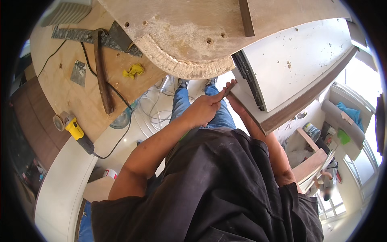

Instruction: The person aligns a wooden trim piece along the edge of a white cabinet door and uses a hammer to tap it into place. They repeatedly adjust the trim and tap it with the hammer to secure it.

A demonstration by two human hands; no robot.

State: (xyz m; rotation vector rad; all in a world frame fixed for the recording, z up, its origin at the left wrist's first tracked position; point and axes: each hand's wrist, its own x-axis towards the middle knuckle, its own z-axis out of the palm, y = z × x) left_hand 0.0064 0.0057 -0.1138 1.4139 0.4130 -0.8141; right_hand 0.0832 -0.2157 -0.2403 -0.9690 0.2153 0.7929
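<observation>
My left hand (206,109) is closed round a thin, flat dark-brown strip (229,88), whose exact kind I cannot make out. The strip's far end meets the near corner of a white-topped panel (298,60) with a brown edge. My right hand (235,99) is at that same corner, fingers curled up beside the strip; the panel's edge partly hides the hand and forearm. Whether it grips the strip or the panel does not show. On the panel's left side lies a black, layered edge piece (249,80).
A rounded wooden board (181,32) with a rough, chipped edge lies ahead. On the left plywood table (48,88) are a yellow angle grinder (73,129), a curved wooden piece (103,76), a yellow crumpled cloth (133,71) and a scraper plate (78,73). Hoses (151,113) coil on the floor.
</observation>
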